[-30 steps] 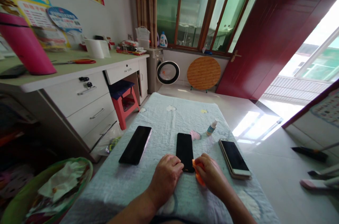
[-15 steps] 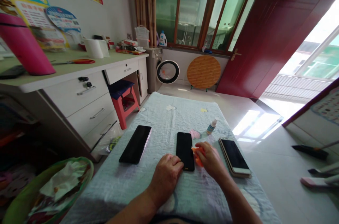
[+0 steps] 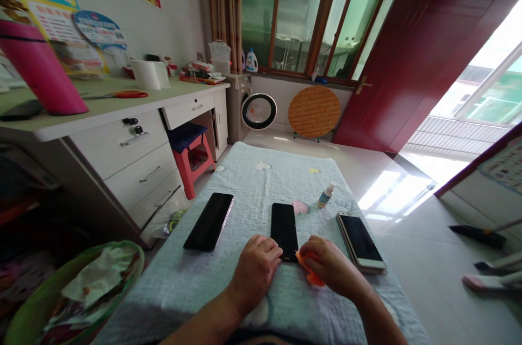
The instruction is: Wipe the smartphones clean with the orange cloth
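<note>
A black phone (image 3: 284, 228) lies face up in the middle of a pale blue cloth (image 3: 261, 182) that covers the table. My left hand (image 3: 256, 270) rests with curled fingers against the phone's near left corner. My right hand (image 3: 331, 267) is closed on a small orange cloth (image 3: 312, 276), just right of the phone's near end. A second black phone (image 3: 209, 220) lies to the left. A white-edged phone (image 3: 360, 241) lies to the right.
A small spray bottle (image 3: 326, 196) and a pink pad (image 3: 300, 207) sit beyond the middle phone. A desk with drawers (image 3: 134, 149) and a red stool (image 3: 191, 155) stand left. A green bin with rubbish (image 3: 81, 285) is at the near left.
My right hand went forward along the middle phone's right side with the orange cloth, then came back to its near end. My left hand stayed at the near left corner.
</note>
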{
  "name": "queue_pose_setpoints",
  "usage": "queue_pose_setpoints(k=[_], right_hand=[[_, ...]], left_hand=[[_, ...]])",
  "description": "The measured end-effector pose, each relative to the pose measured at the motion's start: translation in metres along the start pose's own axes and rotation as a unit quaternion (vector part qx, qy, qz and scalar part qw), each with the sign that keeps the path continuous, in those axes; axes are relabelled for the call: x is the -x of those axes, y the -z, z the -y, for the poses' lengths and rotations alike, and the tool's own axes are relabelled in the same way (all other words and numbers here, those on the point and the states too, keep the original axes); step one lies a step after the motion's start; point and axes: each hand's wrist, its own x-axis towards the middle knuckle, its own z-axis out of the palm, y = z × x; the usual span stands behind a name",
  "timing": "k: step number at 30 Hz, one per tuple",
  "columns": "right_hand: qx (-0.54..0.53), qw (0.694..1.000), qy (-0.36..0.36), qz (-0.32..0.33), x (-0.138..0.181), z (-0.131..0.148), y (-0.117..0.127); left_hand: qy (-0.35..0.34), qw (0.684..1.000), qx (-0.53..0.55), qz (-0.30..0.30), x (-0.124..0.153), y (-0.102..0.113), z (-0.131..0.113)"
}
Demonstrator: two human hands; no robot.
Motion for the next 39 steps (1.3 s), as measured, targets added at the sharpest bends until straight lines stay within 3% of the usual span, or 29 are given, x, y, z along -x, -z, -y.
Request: queue_pose_setpoints(k=[3,9,14,23,28,39], right_hand=[[-0.021,0.999,0.039,-0.011,-0.001,0.004,0.006],[0.032,0.988,0.038,-0.15,-0.046,-0.011,-0.003],[0.058,0.991,0.03,-0.116,-0.063,-0.021,-0.01],[-0.007,0.997,0.052,0.05,0.001,-0.001,0.003],[0.021,0.996,0.084,0.008,0.003,0.003,-0.001],[0.122,0.983,0.134,-0.044,-0.006,0.007,-0.04]], left_hand=[[0.006,0.999,0.043,0.016,-0.005,0.008,0.004],[0.005,0.999,0.035,0.041,-0.015,0.014,0.016],[-0.012,0.998,0.018,0.056,-0.014,0.012,0.021],[-0.022,0.998,0.038,0.054,-0.022,0.014,0.03],[-0.025,0.995,0.073,0.07,-0.023,0.01,0.037],[-0.013,0.99,0.117,0.08,-0.023,0.007,0.043]])
